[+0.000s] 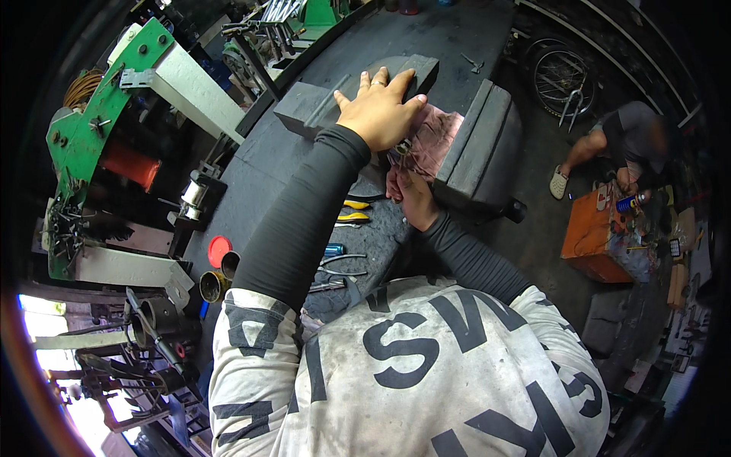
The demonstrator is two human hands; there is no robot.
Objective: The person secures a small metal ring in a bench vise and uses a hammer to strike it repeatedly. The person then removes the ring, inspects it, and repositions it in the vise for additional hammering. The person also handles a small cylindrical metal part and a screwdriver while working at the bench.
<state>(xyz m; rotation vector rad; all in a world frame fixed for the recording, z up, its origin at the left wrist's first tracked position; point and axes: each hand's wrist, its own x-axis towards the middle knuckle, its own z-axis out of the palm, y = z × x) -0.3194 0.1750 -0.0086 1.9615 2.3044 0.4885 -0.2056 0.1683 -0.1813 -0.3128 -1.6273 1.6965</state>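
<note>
My left hand (377, 110) lies spread, fingers apart, over the dark metal top of a large bench vise (487, 145). A thin rod (327, 99) lies close to its thumb-side edge. A stained pink cloth (434, 141) is bunched against the vise's thick jaw, just below the left palm. Lower down, my right hand (417, 199) is closed, its fingers curled on what looks like a fold of this cloth. A small metal part (400, 148) shows between the two hands, mostly hidden.
Yellow-handled pliers (354, 217) and other hand tools lie on the dark workbench (259, 160). Open tins (215, 286) and a red lid (219, 250) stand at left, near a green machine (84, 137). At right, a person (624, 141) sits by an orange box (598, 232).
</note>
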